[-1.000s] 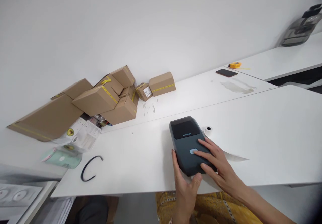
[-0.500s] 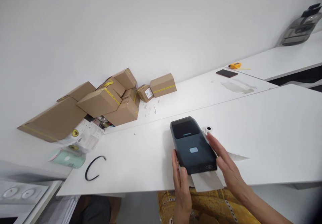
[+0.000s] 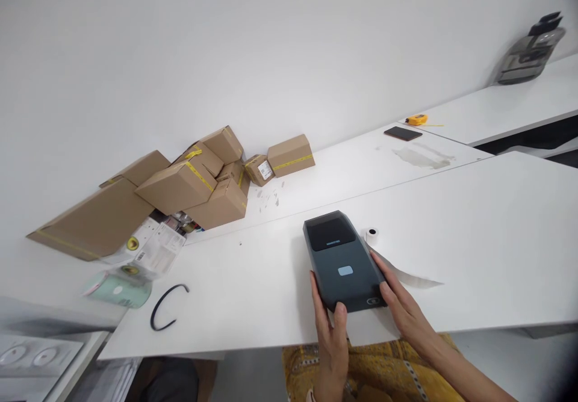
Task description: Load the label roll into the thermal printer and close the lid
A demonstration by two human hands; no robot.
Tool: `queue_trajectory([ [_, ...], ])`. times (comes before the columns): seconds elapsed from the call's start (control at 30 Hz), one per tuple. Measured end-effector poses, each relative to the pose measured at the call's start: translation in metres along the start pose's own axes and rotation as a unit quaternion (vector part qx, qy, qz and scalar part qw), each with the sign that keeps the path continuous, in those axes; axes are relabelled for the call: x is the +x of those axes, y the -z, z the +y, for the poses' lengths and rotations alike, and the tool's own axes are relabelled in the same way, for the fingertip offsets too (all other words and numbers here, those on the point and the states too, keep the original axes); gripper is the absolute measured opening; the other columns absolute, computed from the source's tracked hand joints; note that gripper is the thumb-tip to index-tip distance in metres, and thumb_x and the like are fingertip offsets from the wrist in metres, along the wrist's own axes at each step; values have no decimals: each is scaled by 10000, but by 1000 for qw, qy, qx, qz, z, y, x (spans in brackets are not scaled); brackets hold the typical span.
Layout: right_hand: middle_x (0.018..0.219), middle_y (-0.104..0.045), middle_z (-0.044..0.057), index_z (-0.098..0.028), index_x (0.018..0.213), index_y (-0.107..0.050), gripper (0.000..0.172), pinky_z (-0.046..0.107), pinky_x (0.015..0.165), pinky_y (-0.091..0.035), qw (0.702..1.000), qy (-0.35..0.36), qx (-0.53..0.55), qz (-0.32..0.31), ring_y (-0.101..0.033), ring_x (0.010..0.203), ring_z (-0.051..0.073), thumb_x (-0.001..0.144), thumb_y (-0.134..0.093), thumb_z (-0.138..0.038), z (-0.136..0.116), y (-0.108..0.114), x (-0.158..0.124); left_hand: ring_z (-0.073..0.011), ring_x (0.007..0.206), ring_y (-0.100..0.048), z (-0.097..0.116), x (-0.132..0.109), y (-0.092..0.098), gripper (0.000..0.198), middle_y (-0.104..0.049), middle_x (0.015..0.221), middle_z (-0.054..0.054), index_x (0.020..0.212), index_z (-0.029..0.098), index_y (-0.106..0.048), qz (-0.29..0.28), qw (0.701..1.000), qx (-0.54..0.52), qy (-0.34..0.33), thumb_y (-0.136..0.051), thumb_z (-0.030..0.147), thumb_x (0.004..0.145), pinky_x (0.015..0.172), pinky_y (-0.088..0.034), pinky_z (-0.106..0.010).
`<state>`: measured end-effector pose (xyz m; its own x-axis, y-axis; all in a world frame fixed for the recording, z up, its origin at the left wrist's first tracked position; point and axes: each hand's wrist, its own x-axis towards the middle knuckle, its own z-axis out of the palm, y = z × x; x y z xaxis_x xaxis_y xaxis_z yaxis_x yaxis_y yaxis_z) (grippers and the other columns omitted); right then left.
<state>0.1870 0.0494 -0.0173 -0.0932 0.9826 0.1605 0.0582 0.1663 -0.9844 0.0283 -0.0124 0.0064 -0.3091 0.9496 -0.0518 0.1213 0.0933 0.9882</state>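
Observation:
A flat, dark grey box (image 3: 323, 263) lies near the front edge of the table. Its top has a black panel with small lettering and a light blue rounded rectangle. My left hand (image 3: 332, 342) grips the near left side, with the thumb at the front edge. Along the right side, my right hand (image 3: 404, 312) presses its fingers and thumb against the box. White paper (image 3: 368, 328) shows below the near edge, partly hidden. Just beyond my right fingers stands a small white roll (image 3: 372, 233), and a pale strip (image 3: 413, 280) curls from near it to the right.
Several cardboard boxes (image 3: 226, 203) are piled against the wall at left. A black curved band (image 3: 158, 306) and a mint-green pouch (image 3: 118, 289) lie at front left. Toward the back right are a phone (image 3: 403, 133), a yellow tape measure (image 3: 416, 120) and a clear bottle (image 3: 526, 59).
My right hand has moved in against the box's right side, its fingers lower than before. More of the pale strip shows, and less of the white paper below the box.

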Motion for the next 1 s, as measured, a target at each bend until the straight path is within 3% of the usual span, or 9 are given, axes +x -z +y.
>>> queue_trajectory([
  [0.33, 1656, -319, 29, -374, 1586, -273, 595, 550, 1204, -334, 998, 13, -57, -3, -317, 1511, 293, 1022, -330, -554, -3, 3, 2, -207, 1574, -122, -4, 5, 9, 700, -135, 1708, 6, 1612, 277, -222, 26, 999, 9, -29, -331, 606, 1004, 1283, -180, -335],
  [0.47, 1622, -374, 50, -371, 1574, -292, 560, 544, 1181, -358, 978, 129, -164, 6, -344, 1492, 309, 1031, -316, -505, -20, 11, 21, -205, 1572, -137, 15, 21, 14, 701, -135, 1709, 7, 1620, 268, -185, 3, 995, -27, -101, -243, 615, 1014, 1281, -189, -328],
  [0.6, 1649, -315, 80, -334, 1563, -292, 550, 610, 1187, -260, 933, 260, -247, 23, -222, 1534, 348, 1032, -332, -471, -57, 14, 63, -214, 1561, -195, 45, 46, 20, 706, -204, 1696, -3, 1618, 278, -202, 11, 987, -30, -161, -237, 633, 1009, 1273, -210, -331],
  [0.67, 1613, -381, 92, -316, 1526, -349, 511, 591, 1181, -270, 928, 283, -240, 19, -262, 1519, 337, 1038, -316, -463, -77, 13, 87, -208, 1544, -255, 57, 61, 25, 704, -285, 1673, -25, 1618, 275, -194, 19, 982, -33, -184, -231, 631, 1012, 1264, -231, -337],
  [0.8, 1387, -609, 108, -272, 1413, -483, 480, 517, 1054, -441, 950, 240, -198, 10, -564, 1269, 316, 1032, -292, -493, -106, 5, 129, -227, 1456, -435, 61, 98, 30, 656, -515, 1537, -99, 1572, 260, -304, 70, 983, -22, -170, -309, 606, 1014, 1207, -337, -384],
  [0.9, 1299, -659, 109, -245, 1328, -551, 511, 493, 983, -486, 962, 204, -183, 19, -629, 1144, 314, 1013, -302, -562, -121, 0, 154, -258, 1354, -544, 49, 124, 26, 533, -604, 1427, -146, 1390, 217, -533, 89, 988, 19, -124, -491, 544, 971, 1124, -428, -406],
  [1.0, 1227, -692, 95, -242, 1271, -576, 548, 475, 962, -488, 969, 165, -183, 14, -640, 1113, 312, 999, -294, -626, -131, -3, 176, -262, 1250, -608, 34, 136, 16, 408, -639, 1367, -147, 1270, 201, -611, 55, 992, 76, -86, -570, 429, 935, 1040, -484, -402],
])
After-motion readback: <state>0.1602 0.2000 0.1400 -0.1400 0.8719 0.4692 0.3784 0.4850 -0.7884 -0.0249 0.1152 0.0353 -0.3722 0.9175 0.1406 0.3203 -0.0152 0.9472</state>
